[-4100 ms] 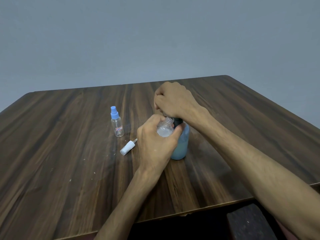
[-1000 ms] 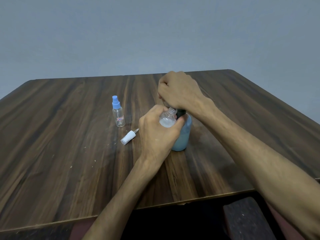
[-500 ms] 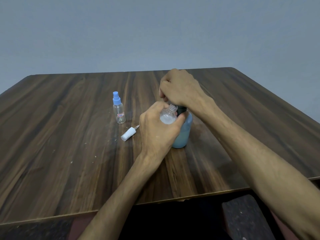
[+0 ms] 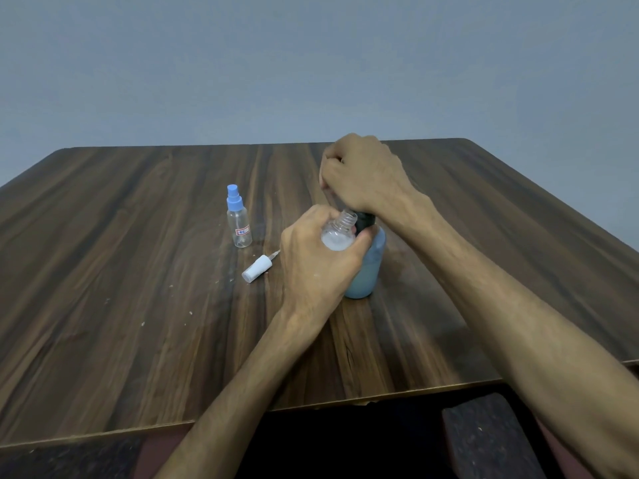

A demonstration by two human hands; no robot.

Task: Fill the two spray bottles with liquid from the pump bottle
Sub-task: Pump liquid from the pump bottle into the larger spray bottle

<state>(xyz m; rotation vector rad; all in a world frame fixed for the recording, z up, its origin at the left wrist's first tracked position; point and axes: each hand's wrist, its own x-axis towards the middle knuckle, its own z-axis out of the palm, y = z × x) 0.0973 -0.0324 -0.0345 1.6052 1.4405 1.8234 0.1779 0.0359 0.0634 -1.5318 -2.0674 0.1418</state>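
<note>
Single head-worn wide-angle view, facing forward and down across a wooden table (image 4: 138, 305) toward a plain wall (image 4: 311, 63). Close range: both forearms enter from the bottom edge.

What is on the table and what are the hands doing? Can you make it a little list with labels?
left hand: grips an open spray bottle, whitish liquid inside
right hand: curled over the pump bottle's top
pump bottle: blue, upright, behind the left hand
second spray bottle: blue cap on, upright, looks unfilled
white spray cap: lying loose on the table
filling done: not yet for both
</note>
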